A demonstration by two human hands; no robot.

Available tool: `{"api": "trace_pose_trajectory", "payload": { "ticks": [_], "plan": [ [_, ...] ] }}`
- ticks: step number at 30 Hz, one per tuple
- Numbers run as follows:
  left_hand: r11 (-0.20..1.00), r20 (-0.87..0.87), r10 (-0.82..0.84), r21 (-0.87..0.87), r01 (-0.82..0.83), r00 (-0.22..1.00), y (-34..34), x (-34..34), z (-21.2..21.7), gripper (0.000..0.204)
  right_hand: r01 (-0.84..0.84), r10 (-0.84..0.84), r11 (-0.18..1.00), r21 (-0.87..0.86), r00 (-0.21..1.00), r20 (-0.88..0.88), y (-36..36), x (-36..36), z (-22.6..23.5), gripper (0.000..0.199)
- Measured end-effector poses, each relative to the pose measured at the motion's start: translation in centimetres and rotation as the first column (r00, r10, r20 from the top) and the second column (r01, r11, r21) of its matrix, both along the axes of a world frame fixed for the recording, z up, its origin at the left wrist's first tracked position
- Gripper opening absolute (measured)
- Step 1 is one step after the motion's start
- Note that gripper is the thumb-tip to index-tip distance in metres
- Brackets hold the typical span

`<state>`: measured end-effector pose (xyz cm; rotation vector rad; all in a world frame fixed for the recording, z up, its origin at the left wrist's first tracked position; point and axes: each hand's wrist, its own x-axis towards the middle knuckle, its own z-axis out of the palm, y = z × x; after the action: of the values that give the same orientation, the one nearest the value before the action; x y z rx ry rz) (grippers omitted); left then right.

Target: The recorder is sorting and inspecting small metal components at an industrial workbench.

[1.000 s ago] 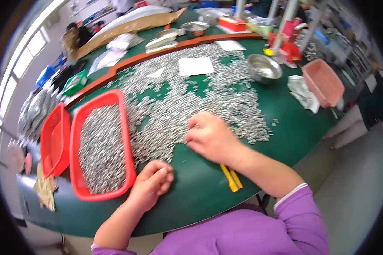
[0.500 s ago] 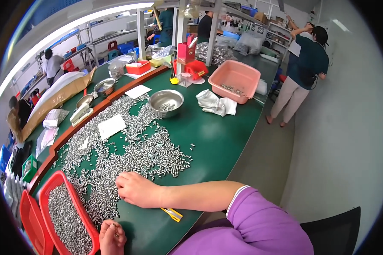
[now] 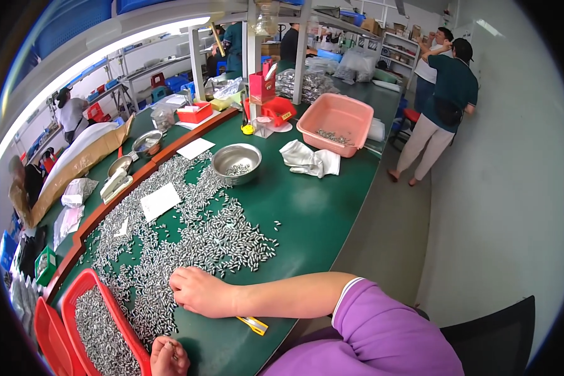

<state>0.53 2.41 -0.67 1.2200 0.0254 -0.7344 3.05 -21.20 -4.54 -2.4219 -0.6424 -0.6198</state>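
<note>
A wide spread of small silvery metal pieces (image 3: 232,241) with rounded ends covers the left half of the green table (image 3: 319,207). At its near edge rests my right hand (image 3: 200,292), fingers curled down against the pieces, their tips hidden. My left hand (image 3: 170,357) is lower in the picture, closed with thumb against the fingers; whatever it pinches is too small to make out. Beside it stands a red basket (image 3: 106,294) filled with the same pieces. Just under my right wrist lies a yellow box cutter (image 3: 254,325).
Farther back are a steel bowl (image 3: 237,164) with some pieces, white gloves (image 3: 310,159) and a pink tub (image 3: 335,122). White paper (image 3: 160,201) lies on the pieces. A brown wooden strip (image 3: 113,205) borders the left. Two people stand near the wall (image 3: 507,188).
The whole view has shifted slightly. Both hands keep nearly the same places and stay closed. In the background, a second person now shows more beside the one in dark green.
</note>
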Motion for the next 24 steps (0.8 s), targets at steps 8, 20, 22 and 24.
{"api": "trace_pose_trajectory", "payload": {
  "ticks": [8,20,22,24],
  "plan": [
    [1.0,-0.005,-0.018,0.016,0.018,1.0,-0.01,0.19,-0.06,0.008,0.012,-0.012,1.0,-0.012,1.0,0.007,-0.03,0.03,-0.02,0.015],
    [1.0,0.001,-0.011,-0.022,0.011,1.0,0.15,0.15,-0.24,0.009,0.023,-0.023,1.0,0.004,0.997,0.078,0.19,0.12,-0.29,0.011],
    [1.0,0.005,-0.012,-0.011,0.012,1.0,0.12,0.14,-0.2,0.009,0.022,-0.022,1.0,0.004,0.996,0.081,0.18,0.15,-0.32,0.011],
    [1.0,0.009,-0.014,0.001,0.014,1.0,0.13,0.16,-0.16,0.009,0.021,-0.021,1.0,0.005,0.996,0.085,0.17,0.17,-0.35,0.01]
  ]
}}
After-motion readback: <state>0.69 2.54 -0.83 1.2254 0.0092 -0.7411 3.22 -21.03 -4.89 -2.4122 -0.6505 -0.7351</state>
